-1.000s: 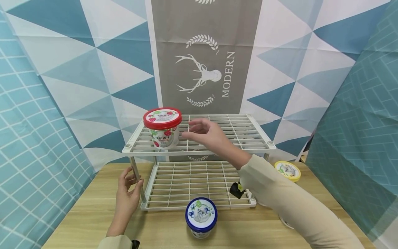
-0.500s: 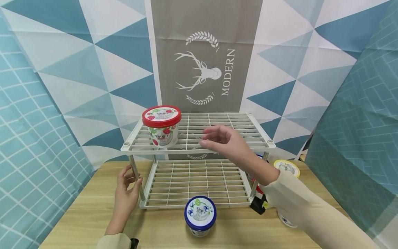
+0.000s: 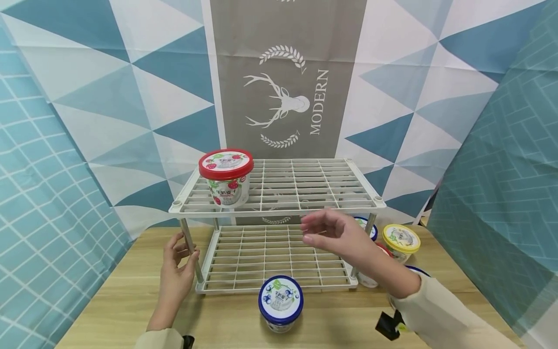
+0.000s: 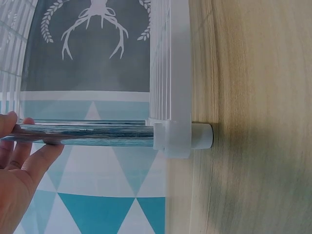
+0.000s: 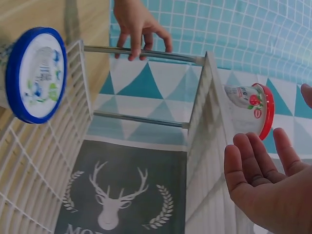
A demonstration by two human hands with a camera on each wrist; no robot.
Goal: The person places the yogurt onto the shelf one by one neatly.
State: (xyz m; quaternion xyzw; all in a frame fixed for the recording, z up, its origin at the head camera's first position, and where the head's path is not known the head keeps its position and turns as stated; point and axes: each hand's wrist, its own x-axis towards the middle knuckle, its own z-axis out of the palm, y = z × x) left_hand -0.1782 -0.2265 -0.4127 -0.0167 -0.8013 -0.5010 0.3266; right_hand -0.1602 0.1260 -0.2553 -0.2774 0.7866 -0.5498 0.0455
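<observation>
A white two-tier wire rack (image 3: pixel 279 212) stands on the wooden table. My left hand (image 3: pixel 176 278) grips its front left metal post (image 4: pixel 97 135), thumb and fingers on either side. On the upper shelf's left end sits a white tub with a red lid (image 3: pixel 226 177) and strawberry pictures, upright. My right hand (image 3: pixel 342 237) hovers in front of the rack's right half, fingers loosely bent, holding nothing; the right wrist view shows its bare palm (image 5: pixel 278 195). A blue-lidded tub with blueberry pictures (image 3: pixel 281 301) stands on the table before the lower shelf.
Right of the rack stand several more tubs, among them a yellow-lidded one (image 3: pixel 401 241) and a blue-lidded one (image 3: pixel 368 227); my right forearm partly covers others. A patterned cloth (image 3: pixel 174 97) hangs behind the rack, with tile-patterned sheets at both sides.
My right hand has moved away from the red-lidded tub, to the right and down, past the upper shelf's front edge. The left hand has kept its grip on the post.
</observation>
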